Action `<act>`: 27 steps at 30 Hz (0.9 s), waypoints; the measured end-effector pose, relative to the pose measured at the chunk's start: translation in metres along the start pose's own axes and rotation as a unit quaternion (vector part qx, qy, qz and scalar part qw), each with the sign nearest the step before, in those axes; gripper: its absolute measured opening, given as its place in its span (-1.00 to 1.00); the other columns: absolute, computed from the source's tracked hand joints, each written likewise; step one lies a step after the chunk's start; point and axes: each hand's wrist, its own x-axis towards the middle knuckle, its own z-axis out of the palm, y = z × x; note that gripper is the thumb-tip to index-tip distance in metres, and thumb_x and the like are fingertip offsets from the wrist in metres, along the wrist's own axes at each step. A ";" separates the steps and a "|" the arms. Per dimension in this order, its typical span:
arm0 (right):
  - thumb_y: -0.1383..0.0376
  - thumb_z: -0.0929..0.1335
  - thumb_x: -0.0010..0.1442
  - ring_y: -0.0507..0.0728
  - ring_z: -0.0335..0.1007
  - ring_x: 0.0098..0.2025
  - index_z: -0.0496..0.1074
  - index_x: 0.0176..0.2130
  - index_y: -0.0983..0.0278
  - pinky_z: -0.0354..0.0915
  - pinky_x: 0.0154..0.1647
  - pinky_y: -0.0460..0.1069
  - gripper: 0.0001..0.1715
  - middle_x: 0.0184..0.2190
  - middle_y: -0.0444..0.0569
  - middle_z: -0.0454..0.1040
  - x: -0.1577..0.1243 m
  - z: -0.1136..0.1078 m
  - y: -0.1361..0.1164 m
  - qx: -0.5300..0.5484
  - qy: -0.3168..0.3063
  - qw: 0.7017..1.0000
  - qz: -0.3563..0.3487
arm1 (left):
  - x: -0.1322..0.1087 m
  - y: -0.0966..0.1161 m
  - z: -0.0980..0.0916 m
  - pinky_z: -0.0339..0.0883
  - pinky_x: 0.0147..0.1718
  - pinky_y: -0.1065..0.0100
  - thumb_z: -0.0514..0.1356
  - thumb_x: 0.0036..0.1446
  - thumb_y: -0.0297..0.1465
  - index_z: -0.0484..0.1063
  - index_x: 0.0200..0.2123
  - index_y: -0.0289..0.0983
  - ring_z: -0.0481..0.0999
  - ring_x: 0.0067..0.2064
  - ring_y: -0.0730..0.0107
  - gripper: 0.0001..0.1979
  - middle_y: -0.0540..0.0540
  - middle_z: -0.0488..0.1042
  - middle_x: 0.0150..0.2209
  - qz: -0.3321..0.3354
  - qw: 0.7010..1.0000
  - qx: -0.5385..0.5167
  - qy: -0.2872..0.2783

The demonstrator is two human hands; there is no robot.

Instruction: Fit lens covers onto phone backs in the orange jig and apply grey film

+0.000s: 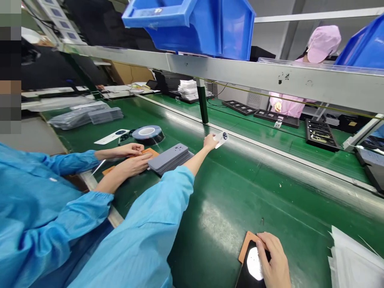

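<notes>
My left arm reaches far across the green bench, and my left hand (211, 142) is closed on the edge of a white card (221, 140) with a dark round print. Near the bottom edge, my right hand (274, 258) grips a flat black phone-shaped panel (244, 266) with a bright white round patch. An orange plate (246, 242) shows at the panel's upper end, beside my fingers. Left of my left forearm is a stack of grey phone back covers (169, 158) with camera holes.
At left, a co-worker's hands (132, 160) hold an orange piece (150, 152). A tape roll (147, 134), a white card (111, 137) and clear plastic trays (87, 114) lie beyond. White sheets (354, 260) lie at right. A metal shelf (216, 66) bears blue bins (204, 32).
</notes>
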 end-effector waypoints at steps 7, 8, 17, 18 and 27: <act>0.09 0.32 0.37 0.33 0.30 0.29 0.38 0.22 0.22 0.30 0.25 0.31 -0.50 0.22 0.19 0.39 0.020 -0.041 -0.036 -0.111 0.165 0.980 0.022 | -0.112 0.061 0.016 0.30 -0.40 0.43 0.35 0.04 -0.26 0.50 -0.40 -0.33 0.47 -0.36 0.37 -0.77 0.00 0.48 -0.42 0.146 0.961 -0.163 -0.170; 0.08 0.33 0.36 0.34 0.23 0.34 0.32 0.27 0.24 0.24 0.30 0.34 -0.42 0.26 0.22 0.33 0.026 -0.050 -0.045 -0.127 0.190 0.973 0.029 | -0.134 0.067 0.016 0.25 -0.43 0.43 0.35 0.03 -0.22 0.45 -0.50 -0.32 0.43 -0.41 0.41 -0.71 0.01 0.41 -0.48 0.179 0.942 -0.198 -0.205; -0.03 0.41 0.24 0.20 0.57 -0.29 0.58 -0.24 0.29 0.51 -0.21 0.06 -0.57 -0.34 0.00 0.63 0.045 -0.078 -0.065 0.163 -0.091 0.953 0.238 | -0.228 0.091 0.032 0.14 -0.54 0.47 0.34 0.05 -0.18 0.43 -0.57 -0.33 0.32 -0.52 0.53 -0.65 0.02 0.36 -0.54 0.158 0.803 -0.326 -0.473; -0.03 0.44 0.21 0.19 0.57 -0.33 0.59 -0.28 0.30 0.51 -0.26 0.05 -0.57 -0.37 0.00 0.63 0.043 -0.077 -0.064 0.193 -0.089 0.943 0.256 | -0.230 0.090 0.036 0.12 -0.57 0.47 0.34 0.07 -0.16 0.44 -0.55 -0.33 0.29 -0.56 0.54 -0.64 0.04 0.35 -0.58 0.132 0.785 -0.326 -0.509; 0.03 0.54 0.07 0.08 0.40 -0.44 0.52 -0.40 0.31 0.34 -0.42 -0.03 -0.61 -0.50 -0.10 0.50 0.040 -0.073 -0.063 0.126 -0.003 0.958 0.256 | -0.258 0.075 0.065 0.38 -0.51 0.47 0.30 0.15 -0.20 0.55 -0.26 -0.35 0.48 -0.47 0.45 -0.70 -0.06 0.56 -0.40 0.078 0.719 -0.338 -0.602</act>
